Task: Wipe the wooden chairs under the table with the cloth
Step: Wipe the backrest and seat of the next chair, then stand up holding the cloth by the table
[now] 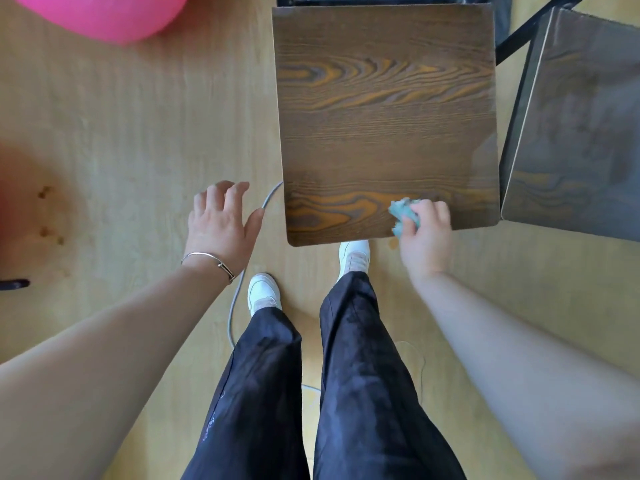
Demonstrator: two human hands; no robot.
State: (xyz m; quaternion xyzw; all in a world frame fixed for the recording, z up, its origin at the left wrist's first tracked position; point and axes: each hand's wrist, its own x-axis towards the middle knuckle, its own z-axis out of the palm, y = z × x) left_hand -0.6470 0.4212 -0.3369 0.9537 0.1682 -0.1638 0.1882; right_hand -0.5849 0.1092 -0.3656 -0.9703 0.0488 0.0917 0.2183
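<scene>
A dark wooden chair seat with strong orange grain fills the upper middle of the head view. My right hand grips a bunched light-blue cloth against the seat's near right corner. My left hand hovers over the floor just left of the seat, fingers spread and relaxed, holding nothing; a thin bracelet circles its wrist. A second wooden chair seat stands tilted at the right edge, close beside the first.
A pink ball lies at the top left. A grey cable runs across the light wooden floor from under the chair past my feet. Black metal chair legs cross at the top right. Brown spots mark the floor at left.
</scene>
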